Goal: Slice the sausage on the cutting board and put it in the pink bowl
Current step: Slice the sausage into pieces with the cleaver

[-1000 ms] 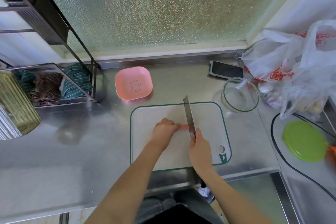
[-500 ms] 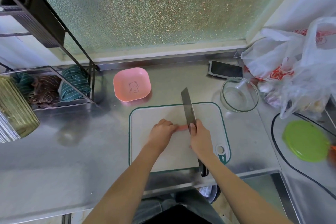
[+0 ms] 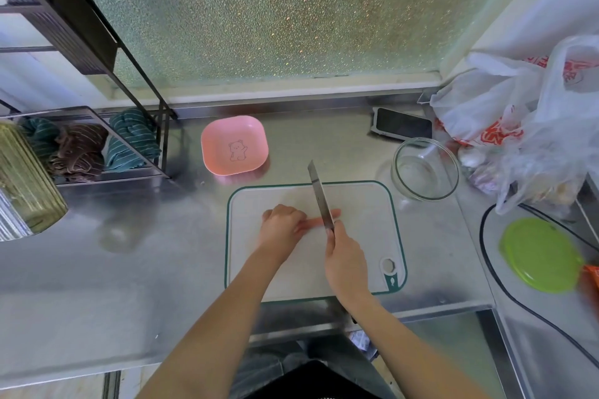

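Note:
A thin pink sausage (image 3: 313, 222) lies crosswise on the white cutting board (image 3: 363, 236) with a green rim. My left hand (image 3: 281, 226) presses down on its left part and hides that end. My right hand (image 3: 346, 264) grips the handle of a knife (image 3: 321, 196), whose blade stands edge-down across the sausage near its right end; a short piece (image 3: 336, 212) shows right of the blade. The pink bowl (image 3: 234, 144), square with a bear drawing, sits empty on the counter behind the board's left corner.
A clear glass bowl (image 3: 425, 168) stands right of the board, a phone (image 3: 402, 123) behind it. Plastic bags (image 3: 518, 126) fill the right side. A green lid (image 3: 540, 254) and a black cable (image 3: 486, 256) lie at right. A rack with cloths (image 3: 81, 146) stands at left.
The knife and my right hand have drawn back towards me and the blade has come down across the sausage. My left hand still holds the sausage in the same place.

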